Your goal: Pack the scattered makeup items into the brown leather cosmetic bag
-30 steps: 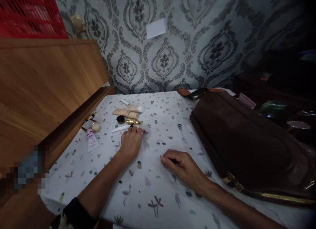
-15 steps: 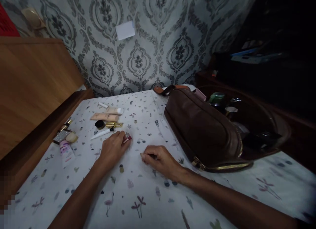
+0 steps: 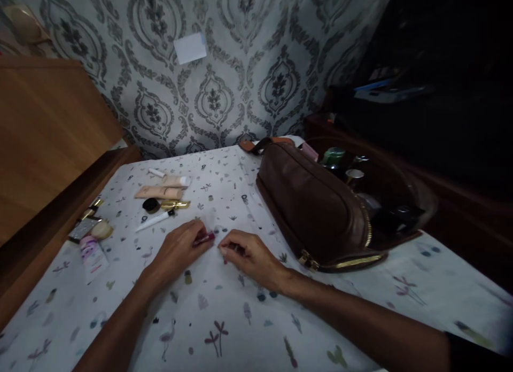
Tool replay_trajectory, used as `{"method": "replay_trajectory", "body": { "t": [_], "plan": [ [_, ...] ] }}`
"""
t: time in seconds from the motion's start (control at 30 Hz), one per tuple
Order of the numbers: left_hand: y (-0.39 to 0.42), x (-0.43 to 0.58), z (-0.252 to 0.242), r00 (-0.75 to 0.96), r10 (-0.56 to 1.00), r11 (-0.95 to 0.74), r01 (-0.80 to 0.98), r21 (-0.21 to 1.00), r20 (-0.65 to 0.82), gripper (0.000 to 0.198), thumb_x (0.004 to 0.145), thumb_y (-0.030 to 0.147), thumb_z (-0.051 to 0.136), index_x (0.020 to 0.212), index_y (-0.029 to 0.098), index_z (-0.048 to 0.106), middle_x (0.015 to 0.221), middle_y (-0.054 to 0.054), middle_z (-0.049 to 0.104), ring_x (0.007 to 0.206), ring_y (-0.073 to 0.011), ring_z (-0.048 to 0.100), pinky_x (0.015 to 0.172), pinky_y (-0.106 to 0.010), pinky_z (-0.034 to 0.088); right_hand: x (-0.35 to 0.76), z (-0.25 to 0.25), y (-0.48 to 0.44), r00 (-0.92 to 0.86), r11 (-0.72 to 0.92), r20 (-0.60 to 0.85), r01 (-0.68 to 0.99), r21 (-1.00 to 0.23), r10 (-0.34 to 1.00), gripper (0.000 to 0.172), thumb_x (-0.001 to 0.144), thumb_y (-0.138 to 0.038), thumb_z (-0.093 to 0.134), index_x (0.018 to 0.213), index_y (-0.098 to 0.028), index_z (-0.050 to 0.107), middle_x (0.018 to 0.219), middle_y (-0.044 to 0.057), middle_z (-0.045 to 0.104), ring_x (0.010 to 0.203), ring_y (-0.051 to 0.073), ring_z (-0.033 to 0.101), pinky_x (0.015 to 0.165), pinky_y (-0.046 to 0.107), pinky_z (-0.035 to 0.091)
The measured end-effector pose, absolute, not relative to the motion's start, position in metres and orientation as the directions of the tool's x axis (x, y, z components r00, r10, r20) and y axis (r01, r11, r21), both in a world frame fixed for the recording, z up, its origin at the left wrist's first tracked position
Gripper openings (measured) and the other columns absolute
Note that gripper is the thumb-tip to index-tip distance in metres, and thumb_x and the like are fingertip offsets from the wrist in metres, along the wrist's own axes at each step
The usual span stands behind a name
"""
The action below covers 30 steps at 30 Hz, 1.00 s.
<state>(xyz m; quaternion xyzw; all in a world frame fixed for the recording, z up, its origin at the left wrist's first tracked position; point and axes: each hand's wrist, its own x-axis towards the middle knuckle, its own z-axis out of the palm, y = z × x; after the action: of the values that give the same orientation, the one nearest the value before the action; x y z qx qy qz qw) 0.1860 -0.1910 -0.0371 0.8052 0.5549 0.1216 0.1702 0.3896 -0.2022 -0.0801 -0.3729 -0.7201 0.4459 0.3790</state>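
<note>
My left hand [image 3: 182,243] is closed around a small dark-red cosmetic tube [image 3: 206,238], whose end sticks out past the thumb toward the right. Just across from it, my right hand [image 3: 250,254] is curled in a pinch, its fingertips close to the tube but apart from it. Whatever those fingers hold, if anything, is hidden. Beyond my left hand lie a white pen-like tube with a black cap [image 3: 155,221], a gold lipstick case [image 3: 175,204] and a round black pot [image 3: 151,205]. Two beige tubes, one a peach squeeze tube [image 3: 158,192], lie behind those.
A brown leather toiletry bag [image 3: 308,195] stands unzipped at the right, with bottles inside, one a green-capped bottle [image 3: 333,157]. At the left edge lie a purple-and-white tube [image 3: 93,254], a glittery compact [image 3: 83,229] and a round cream item [image 3: 102,230]. A wooden panel [image 3: 56,110] borders the left side.
My hands have come closer together, with the dark-red tube now pointing toward the right hand's fingertips. The whole view has shifted slightly, moving the bag and cosmetics leftward in the picture.
</note>
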Motion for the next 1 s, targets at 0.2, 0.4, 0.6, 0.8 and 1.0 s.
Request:
{"method": "replay_trajectory", "body": {
  "t": [0.2, 0.4, 0.6, 0.8, 1.0],
  "plan": [
    [-0.192, 0.190, -0.057, 0.484, 0.871, -0.453, 0.728, 0.514, 0.084, 0.022, 0.093, 0.043, 0.054, 0.083, 0.024, 0.057, 0.082, 0.000, 0.061, 0.076, -0.0190, 0.057, 0.069, -0.029, 0.043, 0.393, -0.083, -0.203, -0.372, 0.304, 0.222, 0.181, -0.935, 0.902, 0.023, 0.086, -0.026, 0.065, 0.108, -0.020, 0.062, 0.099, 0.003, 0.064, 0.077, 0.013, 0.060, 0.065, 0.024, 0.047],
    [-0.197, 0.196, -0.060, 0.506, 0.856, -0.459, 0.654, 0.601, 0.103, 0.028, 0.095, 0.051, 0.048, 0.090, 0.026, 0.059, 0.085, -0.002, 0.066, 0.075, -0.0204, 0.061, 0.068, -0.029, 0.047, 0.393, -0.088, -0.200, -0.358, 0.148, 0.128, 0.029, -0.989, 0.925, 0.015, 0.086, -0.030, 0.067, 0.096, -0.019, 0.063, 0.082, -0.001, 0.064, 0.064, 0.010, 0.056, 0.055, 0.020, 0.043],
    [-0.192, 0.196, -0.058, 0.392, 0.918, -0.333, 0.670, 0.664, 0.065, 0.038, 0.092, 0.060, 0.047, 0.081, 0.026, 0.058, 0.072, 0.001, 0.062, 0.069, -0.0196, 0.058, 0.063, -0.027, 0.046, 0.388, -0.092, -0.194, -0.350, -0.020, 0.056, -0.210, -0.978, 0.935, 0.046, 0.073, -0.056, 0.077, 0.093, -0.018, 0.061, 0.078, -0.002, 0.061, 0.064, 0.011, 0.060, 0.051, 0.021, 0.045],
    [-0.189, 0.199, -0.048, 0.254, 0.964, -0.214, 0.554, 0.804, 0.082, 0.050, 0.090, 0.066, 0.046, 0.071, 0.021, 0.057, 0.063, 0.002, 0.052, 0.062, -0.0165, 0.051, 0.056, -0.025, 0.042, 0.391, -0.085, -0.196, -0.319, -0.002, 0.067, -0.214, -0.977, 0.945, 0.036, 0.073, -0.045, 0.079, 0.092, -0.019, 0.063, 0.078, -0.002, 0.062, 0.066, 0.011, 0.058, 0.053, 0.021, 0.045],
    [-0.188, 0.198, -0.053, 0.113, 0.990, 0.051, 0.250, 0.967, -0.081, 0.051, 0.089, 0.069, 0.050, 0.090, 0.020, 0.060, 0.050, 0.008, 0.041, 0.044, -0.0092, 0.035, 0.042, -0.018, 0.023, 0.392, -0.080, -0.196, -0.300, 0.150, 0.168, -0.082, -0.985, 0.939, 0.020, 0.080, -0.032, 0.072, 0.091, -0.018, 0.063, 0.078, -0.001, 0.061, 0.067, 0.011, 0.055, 0.058, 0.022, 0.043]
  ]
}}
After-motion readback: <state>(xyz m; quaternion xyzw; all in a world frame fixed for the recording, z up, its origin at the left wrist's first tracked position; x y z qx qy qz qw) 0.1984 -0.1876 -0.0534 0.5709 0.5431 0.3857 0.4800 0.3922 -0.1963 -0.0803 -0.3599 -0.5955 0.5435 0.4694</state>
